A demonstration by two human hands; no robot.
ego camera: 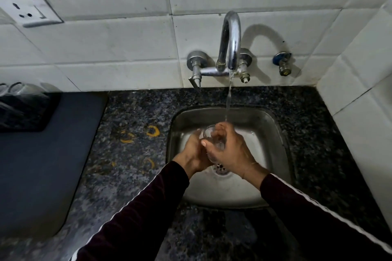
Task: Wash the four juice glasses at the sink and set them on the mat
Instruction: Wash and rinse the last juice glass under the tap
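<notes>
A clear juice glass (209, 132) is held over the steel sink (263, 125), tilted with its mouth up and away from me. My right hand (230, 148) grips the glass round its side. My left hand (194, 150) holds it from the left, thumb against the glass. Water runs from the chrome tap (231, 44) and lands on my right hand's fingers by the rim. Clear glasses (23, 89) stand at the far left edge on a small black mat (45, 116). A large grey mat (42, 165) covers the counter beside it.
The dark speckled granite counter (131, 144) surrounds the sink and carries yellow ring marks (153, 130). White tiled walls rise behind and on the right. A wall socket (29, 9) sits upper left. A small brass valve (283, 65) sticks out right of the tap.
</notes>
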